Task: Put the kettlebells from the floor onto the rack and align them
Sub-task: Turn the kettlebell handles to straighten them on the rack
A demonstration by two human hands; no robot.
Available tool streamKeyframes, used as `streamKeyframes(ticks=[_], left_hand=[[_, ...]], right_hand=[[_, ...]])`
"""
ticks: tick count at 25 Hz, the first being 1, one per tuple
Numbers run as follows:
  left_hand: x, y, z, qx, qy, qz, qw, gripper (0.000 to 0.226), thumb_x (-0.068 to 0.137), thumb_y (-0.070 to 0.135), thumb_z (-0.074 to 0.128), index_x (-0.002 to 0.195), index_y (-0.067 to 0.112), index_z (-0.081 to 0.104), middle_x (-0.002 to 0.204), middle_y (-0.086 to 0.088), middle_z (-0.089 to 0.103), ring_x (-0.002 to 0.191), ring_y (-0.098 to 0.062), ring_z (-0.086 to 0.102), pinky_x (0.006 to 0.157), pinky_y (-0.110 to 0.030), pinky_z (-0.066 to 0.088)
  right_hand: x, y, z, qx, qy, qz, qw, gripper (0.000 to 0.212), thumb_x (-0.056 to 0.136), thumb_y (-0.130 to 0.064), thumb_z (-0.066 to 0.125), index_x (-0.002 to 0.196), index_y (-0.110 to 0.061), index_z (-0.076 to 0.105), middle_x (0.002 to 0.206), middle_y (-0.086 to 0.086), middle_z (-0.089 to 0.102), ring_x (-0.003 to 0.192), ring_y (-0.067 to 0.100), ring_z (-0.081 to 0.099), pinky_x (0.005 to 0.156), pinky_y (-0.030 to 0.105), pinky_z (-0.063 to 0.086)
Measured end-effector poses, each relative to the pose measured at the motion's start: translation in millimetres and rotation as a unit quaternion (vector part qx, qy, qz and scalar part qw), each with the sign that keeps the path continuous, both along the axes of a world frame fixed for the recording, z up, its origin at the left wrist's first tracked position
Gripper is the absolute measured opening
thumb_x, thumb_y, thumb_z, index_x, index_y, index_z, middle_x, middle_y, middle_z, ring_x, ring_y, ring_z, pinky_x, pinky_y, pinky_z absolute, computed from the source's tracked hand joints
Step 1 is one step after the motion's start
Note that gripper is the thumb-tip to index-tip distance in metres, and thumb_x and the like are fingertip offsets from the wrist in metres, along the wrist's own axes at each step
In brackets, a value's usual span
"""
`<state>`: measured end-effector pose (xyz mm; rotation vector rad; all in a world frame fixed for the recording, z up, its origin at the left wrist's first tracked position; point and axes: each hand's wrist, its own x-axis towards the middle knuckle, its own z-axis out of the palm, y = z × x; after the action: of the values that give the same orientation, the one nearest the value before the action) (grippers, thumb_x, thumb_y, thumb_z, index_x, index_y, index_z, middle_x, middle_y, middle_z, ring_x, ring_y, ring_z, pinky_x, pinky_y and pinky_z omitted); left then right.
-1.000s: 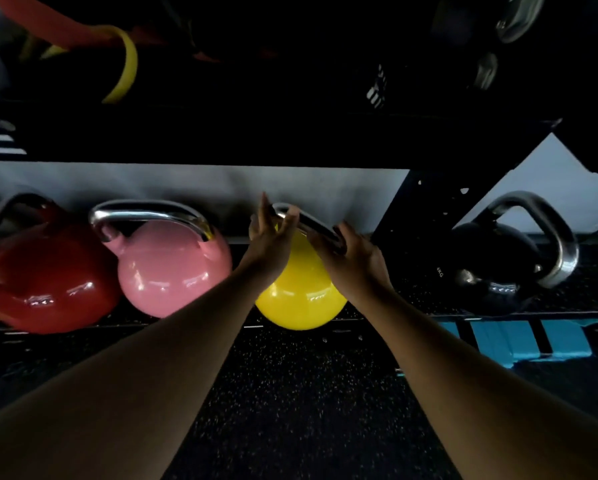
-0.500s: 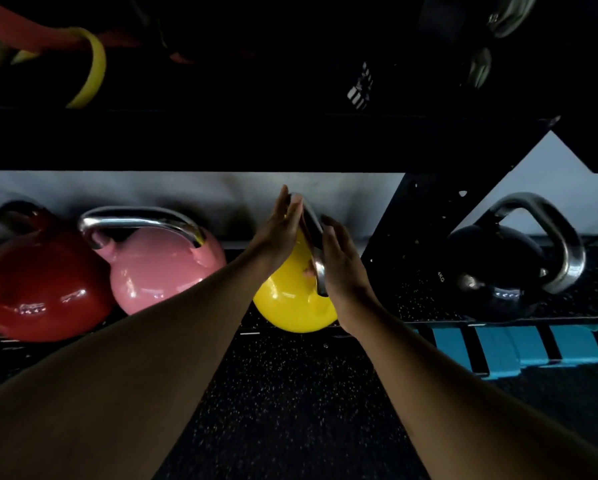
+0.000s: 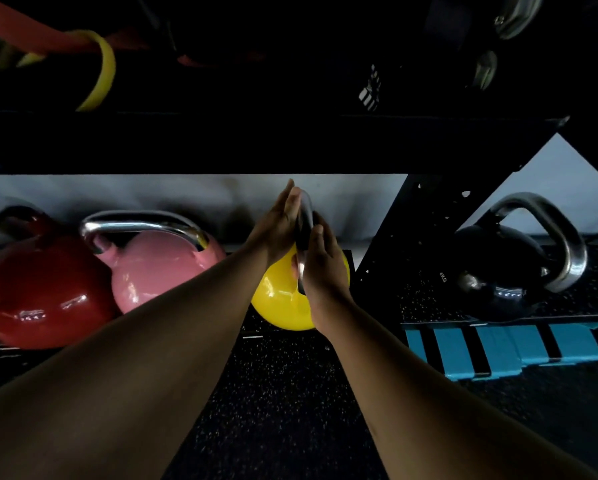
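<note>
A yellow kettlebell [image 3: 279, 299] sits on the low rack shelf [image 3: 252, 336], its steel handle turned edge-on toward me. My left hand [image 3: 277, 227] presses flat against the handle's left side, fingers straight. My right hand [image 3: 320, 261] wraps the handle's right side. To its left on the same shelf stand a pink kettlebell [image 3: 152, 265] and a red kettlebell [image 3: 41, 292]. A black kettlebell [image 3: 498, 261] rests on the floor to the right, beyond the rack's upright.
A black slanted rack upright [image 3: 411, 237] stands between the yellow and black kettlebells. A dark upper shelf [image 3: 256, 143] overhangs, with a yellow band [image 3: 101, 74] and dumbbells above. Blue striped tape [image 3: 498, 348] marks the speckled rubber floor [image 3: 283, 393] at right.
The yellow kettlebell's handle has rotated from lying across to edge-on between my palms. My hands have come closer together on it, and the view shifted slightly left.
</note>
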<state>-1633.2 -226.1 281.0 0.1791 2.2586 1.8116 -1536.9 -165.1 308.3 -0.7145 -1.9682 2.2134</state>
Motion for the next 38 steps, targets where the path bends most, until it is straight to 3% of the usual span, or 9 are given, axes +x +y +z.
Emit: streamKeyframes(ticks=[2, 4, 11, 14, 16, 27, 31, 34, 38], left_hand=[[3, 0, 0, 0.025, -0.017, -0.007, 1.000, 0.049, 0.105, 0.029, 0.027, 0.153, 0.019, 0.021, 0.153, -0.004, 0.032, 0.140, -0.015, 0.030, 0.089, -0.001, 0.030], [1, -2, -4, 0.005, -0.014, -0.007, 1.000, 0.050, 0.104, 0.038, 0.027, 0.153, 0.027, 0.022, 0.158, -0.006, 0.029, 0.143, -0.020, 0.028, 0.101, -0.014, 0.026], [-4, -8, -14, -0.047, 0.036, -0.025, 0.998, 0.050, 0.103, 0.044, 0.024, 0.151, 0.032, 0.025, 0.156, -0.005, 0.034, 0.143, -0.023, 0.031, 0.107, -0.025, 0.027], [-6, -7, -16, -0.054, 0.036, -0.023, 0.998, 0.051, 0.101, 0.048, 0.023, 0.149, 0.031, 0.029, 0.155, -0.006, 0.036, 0.141, -0.023, 0.034, 0.106, -0.025, 0.027], [-6, -6, -15, -0.081, 0.049, -0.025, 0.995, 0.051, 0.103, 0.045, 0.021, 0.149, 0.026, 0.029, 0.154, -0.006, 0.037, 0.141, -0.023, 0.035, 0.107, -0.025, 0.027], [-8, -7, -8, -0.172, 0.057, -0.026, 0.983, 0.052, 0.103, 0.044, 0.019, 0.151, 0.025, 0.025, 0.157, -0.007, 0.033, 0.142, -0.027, 0.033, 0.113, -0.031, 0.025], [-5, -19, 19, -0.337, 0.119, -0.118, 0.927, 0.052, 0.104, 0.032, 0.030, 0.151, 0.013, 0.025, 0.158, -0.013, 0.028, 0.142, -0.032, 0.033, 0.114, -0.033, 0.026], [7, -52, 32, -0.460, 0.192, -0.108, 0.860, 0.056, 0.097, 0.055, 0.030, 0.148, 0.032, 0.030, 0.151, -0.004, 0.041, 0.135, -0.033, 0.042, 0.112, -0.051, 0.026], [23, -99, 46, -0.539, 0.256, -0.062, 0.800, 0.053, 0.099, 0.048, 0.030, 0.147, 0.026, 0.033, 0.152, -0.005, 0.039, 0.140, -0.028, 0.033, 0.115, -0.056, 0.007]], right_hand=[[-1, -1, -2, -0.012, 0.002, -0.005, 1.000, 0.040, 0.105, -0.033, 0.030, 0.142, -0.031, 0.047, 0.101, -0.009, 0.069, 0.090, 0.010, 0.067, 0.068, 0.026, 0.054], [0, -1, -3, -0.019, 0.007, -0.013, 1.000, 0.040, 0.105, -0.032, 0.031, 0.142, -0.030, 0.046, 0.098, -0.020, 0.066, 0.099, 0.001, 0.052, 0.068, 0.023, 0.054], [-4, -7, -8, -0.001, -0.005, -0.035, 0.999, 0.039, 0.104, -0.039, 0.032, 0.140, -0.038, 0.047, 0.076, -0.030, 0.062, 0.081, 0.005, 0.065, 0.083, 0.038, 0.055], [-1, -4, -12, 0.018, 0.010, -0.010, 1.000, 0.041, 0.105, -0.037, 0.029, 0.143, -0.035, 0.044, 0.096, -0.029, 0.060, 0.082, -0.010, 0.063, 0.073, 0.017, 0.053], [1, -4, -15, 0.047, 0.019, 0.009, 0.999, 0.043, 0.104, -0.038, 0.028, 0.145, -0.034, 0.041, 0.107, -0.021, 0.061, 0.075, -0.013, 0.062, 0.075, 0.017, 0.049], [0, -2, -21, 0.108, 0.020, 0.017, 0.994, 0.045, 0.102, -0.048, 0.024, 0.142, -0.039, 0.041, 0.098, -0.001, 0.069, 0.071, 0.010, 0.061, 0.068, 0.037, 0.052], [-3, 9, -4, 0.151, -0.010, 0.085, 0.985, 0.034, 0.102, -0.036, 0.023, 0.124, -0.037, 0.049, 0.094, 0.014, 0.065, 0.081, 0.036, 0.063, 0.068, 0.047, 0.052], [1, 21, 13, 0.325, -0.063, 0.130, 0.935, 0.034, 0.102, -0.036, 0.032, 0.131, -0.027, 0.046, 0.111, 0.014, 0.061, 0.100, 0.037, 0.059, 0.067, 0.035, 0.040], [2, 26, 23, 0.605, 0.021, 0.118, 0.787, 0.039, 0.098, -0.041, 0.042, 0.133, -0.024, 0.045, 0.122, 0.016, 0.050, 0.112, 0.038, 0.045, 0.085, 0.042, 0.041]])
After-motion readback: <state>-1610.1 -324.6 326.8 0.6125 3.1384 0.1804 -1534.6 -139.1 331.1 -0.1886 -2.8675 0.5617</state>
